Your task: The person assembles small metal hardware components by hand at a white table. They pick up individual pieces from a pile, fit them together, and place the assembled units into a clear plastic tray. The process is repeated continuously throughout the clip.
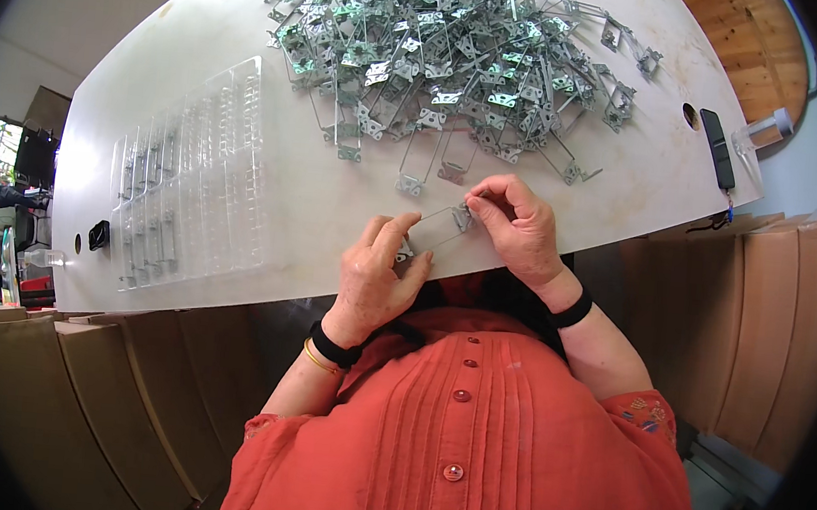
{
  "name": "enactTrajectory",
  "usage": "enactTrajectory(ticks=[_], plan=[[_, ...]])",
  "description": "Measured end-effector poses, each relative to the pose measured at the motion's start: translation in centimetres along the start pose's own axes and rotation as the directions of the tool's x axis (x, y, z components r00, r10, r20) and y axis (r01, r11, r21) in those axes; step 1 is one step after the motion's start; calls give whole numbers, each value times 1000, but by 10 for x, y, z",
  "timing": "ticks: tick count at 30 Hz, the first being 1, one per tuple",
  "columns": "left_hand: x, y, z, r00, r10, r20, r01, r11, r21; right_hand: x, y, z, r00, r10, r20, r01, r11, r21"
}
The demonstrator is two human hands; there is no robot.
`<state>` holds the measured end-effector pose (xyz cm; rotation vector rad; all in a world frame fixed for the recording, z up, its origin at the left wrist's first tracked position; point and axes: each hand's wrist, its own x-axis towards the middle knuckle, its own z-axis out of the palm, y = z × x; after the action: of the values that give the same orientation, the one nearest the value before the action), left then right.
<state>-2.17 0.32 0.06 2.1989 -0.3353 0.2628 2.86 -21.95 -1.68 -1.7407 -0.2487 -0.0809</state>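
Note:
Between my two hands, near the table's front edge, is a metal wire bracket [461,219], a thin wire frame with small stamped plates at its ends. My left hand [368,276] has its thumb and fingers closed round the plate at the left end, partly hiding it. At the other end, my right hand [524,234] pinches the plate between thumb and fingertips. Just beyond my hands lies a big tangled heap of similar brackets [439,68], with a loose-lying bracket [411,185] at its near edge. A clear plastic tray [255,212] to the left holds several brackets in its left slots.
All of this rests on a white table [315,218]. A small black object [98,235] sits at its left end, a long black device [717,149] at its right end. Cardboard boxes [125,386] stand below on both sides. Another person [8,194] is far off at left.

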Motion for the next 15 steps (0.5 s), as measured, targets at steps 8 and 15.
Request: enactTrajectory(ticks=[8, 15], plan=[[-3, -2, 0, 1000, 4, -5, -4, 1000, -15, 1, -3, 3, 1000, -8, -7, 8, 999, -31], [-3, -6, 1, 999, 36, -17, -37, 999, -11, 1, 0, 4, 1000, 0, -16, -1, 998, -65]])
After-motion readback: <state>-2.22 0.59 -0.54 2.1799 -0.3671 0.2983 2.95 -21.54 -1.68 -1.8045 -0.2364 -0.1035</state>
